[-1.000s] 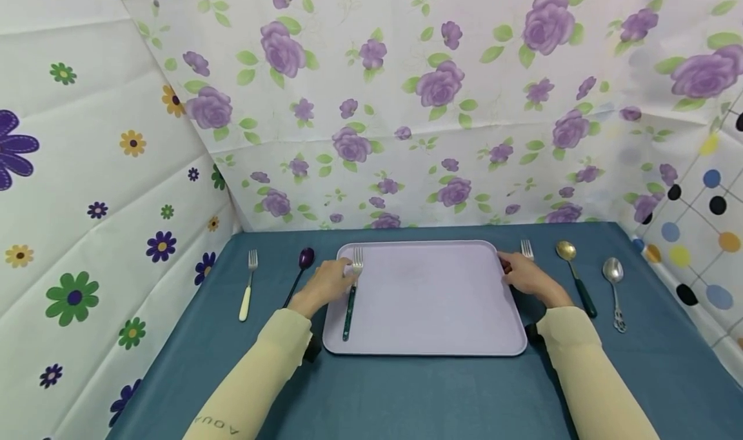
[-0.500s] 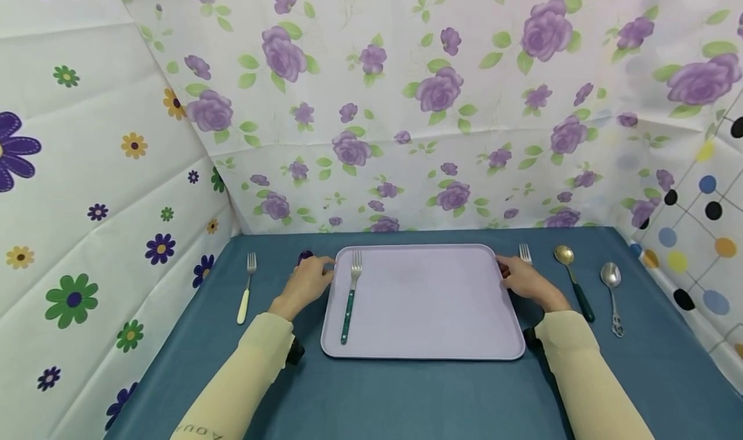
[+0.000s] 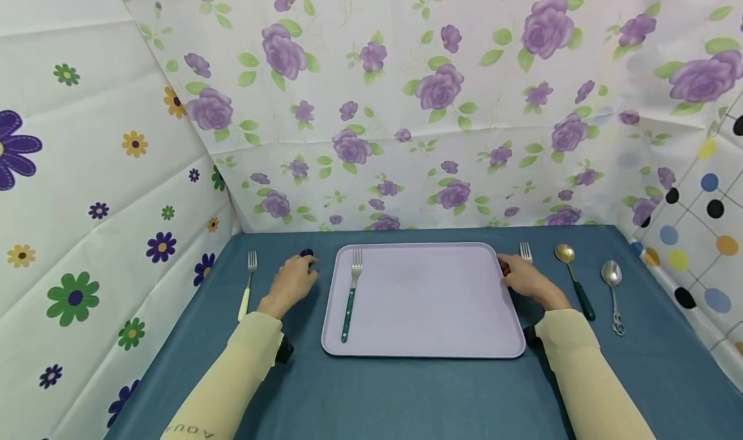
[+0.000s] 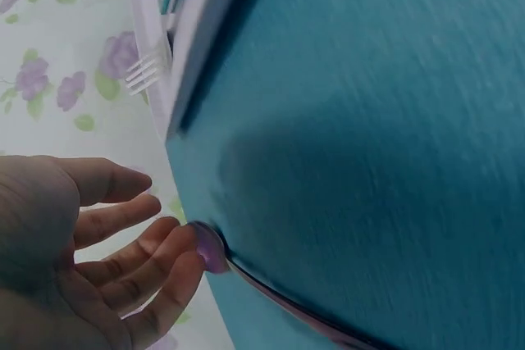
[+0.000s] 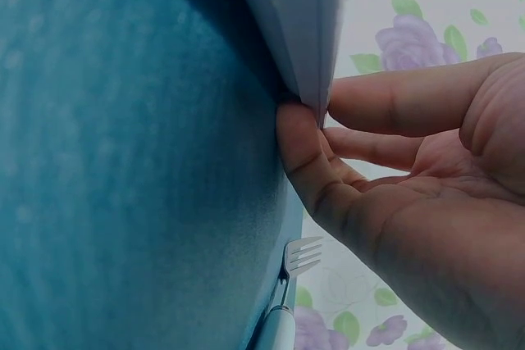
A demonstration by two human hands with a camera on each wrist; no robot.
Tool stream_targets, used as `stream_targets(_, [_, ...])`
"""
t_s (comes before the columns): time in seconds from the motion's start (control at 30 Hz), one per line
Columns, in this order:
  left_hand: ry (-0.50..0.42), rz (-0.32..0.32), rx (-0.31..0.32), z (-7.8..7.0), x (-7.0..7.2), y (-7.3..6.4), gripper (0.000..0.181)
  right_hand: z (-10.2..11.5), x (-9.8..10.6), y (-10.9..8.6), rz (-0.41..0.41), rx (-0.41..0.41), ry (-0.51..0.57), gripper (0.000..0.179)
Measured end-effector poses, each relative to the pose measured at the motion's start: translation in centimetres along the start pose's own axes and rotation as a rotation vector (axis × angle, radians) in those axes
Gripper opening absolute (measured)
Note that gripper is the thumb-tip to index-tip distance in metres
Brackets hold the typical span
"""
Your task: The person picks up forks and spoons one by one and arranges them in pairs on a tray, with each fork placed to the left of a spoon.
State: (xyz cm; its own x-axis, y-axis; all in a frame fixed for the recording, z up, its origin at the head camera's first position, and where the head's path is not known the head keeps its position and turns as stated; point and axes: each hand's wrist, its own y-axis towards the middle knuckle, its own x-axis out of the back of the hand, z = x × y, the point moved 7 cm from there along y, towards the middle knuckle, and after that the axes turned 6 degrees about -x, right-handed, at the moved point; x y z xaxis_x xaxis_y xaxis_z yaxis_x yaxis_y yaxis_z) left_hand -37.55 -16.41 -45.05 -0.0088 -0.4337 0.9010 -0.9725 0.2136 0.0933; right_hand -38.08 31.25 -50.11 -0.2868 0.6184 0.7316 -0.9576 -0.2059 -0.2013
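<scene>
Pale lilac, round-cornered tray (image 3: 432, 304): at the lower centre of the head view.
My right hand (image 3: 525, 277): pinching the tray's right rim.
Glossy dark purple spoon (image 4: 212, 250): left of centre, mostly hidden by my left hand (image 3: 289, 285).
Left grip: slack, holding nothing, fingers loosely bent at the spoon's bowl.
Silver fork with dark green handle (image 3: 349, 306): on the tray's left side.

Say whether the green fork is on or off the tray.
On. In the head view, the green fork lies within the outline of the tray, along its left side.
</scene>
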Motion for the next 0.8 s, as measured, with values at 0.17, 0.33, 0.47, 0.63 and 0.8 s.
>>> stream_targets(0.17, [0.044, -0.006, 0.020, 0.8, 0.1, 0.0, 0.039, 0.0, 0.1, 0.0, -0.003, 0.000, -0.005, 0.065])
stream_targets(0.33, [0.055, 0.004, 0.037, 1.6, -0.1, -0.1, 0.041, -0.1, 0.1, 0.0, -0.001, 0.003, -0.006, 0.066])
stream_targets(0.47, [0.071, 0.015, 0.041, 2.1, -0.2, -0.3, 0.043, 0.0, 0.0, -0.1, 0.008, -0.004, -0.004, 0.067])
stream_targets(0.63, [0.101, 0.030, 0.054, 2.6, -0.3, -0.6, 0.046, 0.0, 0.2, -0.2, 0.006, -0.009, -0.008, 0.067])
stream_targets(0.8, [0.118, 0.049, 0.065, 2.6, -0.6, -0.8, 0.045, 0.0, 0.2, 0.0, 0.006, -0.005, -0.016, 0.067])
